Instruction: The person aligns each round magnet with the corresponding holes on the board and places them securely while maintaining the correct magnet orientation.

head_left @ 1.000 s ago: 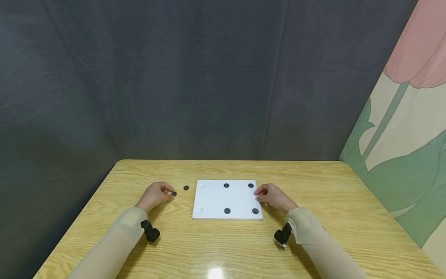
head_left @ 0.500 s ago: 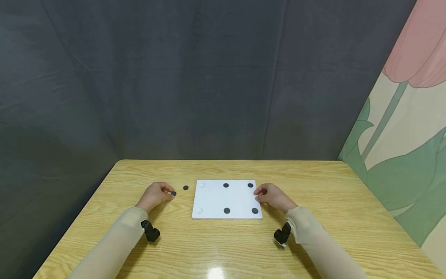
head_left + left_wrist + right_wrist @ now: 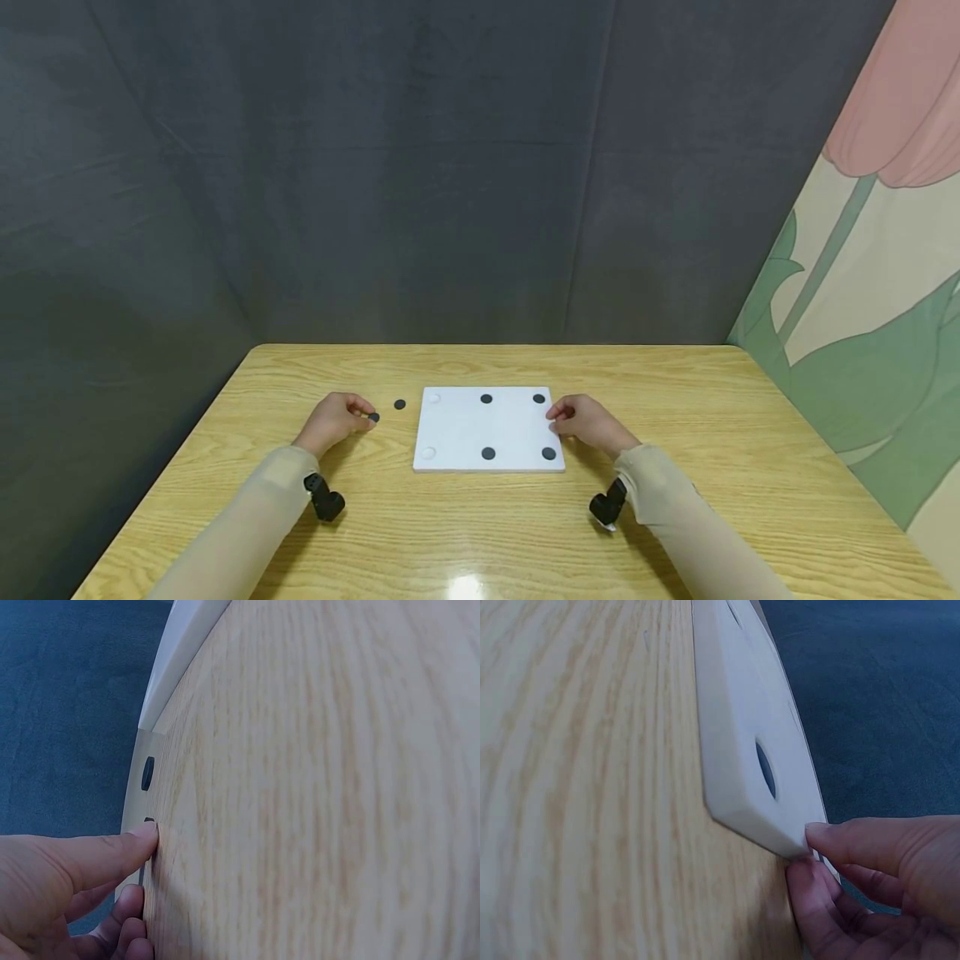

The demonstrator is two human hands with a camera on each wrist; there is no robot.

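My left hand (image 3: 337, 421) lies left of the white board, pinching a small black disc (image 3: 374, 417) at the tabletop between thumb and fingers. In the left wrist view the thumb hides most of that disc. A second black disc (image 3: 400, 404) lies flat on the table between it and the board. The rectangular white board (image 3: 457, 429) carries black discs in its middle and right round recesses; the two left recesses (image 3: 428, 453) are bare white. At the board's right edge, my right hand (image 3: 592, 423) grips the rim, thumb on top in the right wrist view.
The wooden table (image 3: 375, 542) extends around the board on all sides. Behind it hangs a dark grey curtain (image 3: 450, 183). A flower-patterned cloth (image 3: 862, 333) borders the right side. Both wrists wear small black cameras (image 3: 326, 500).
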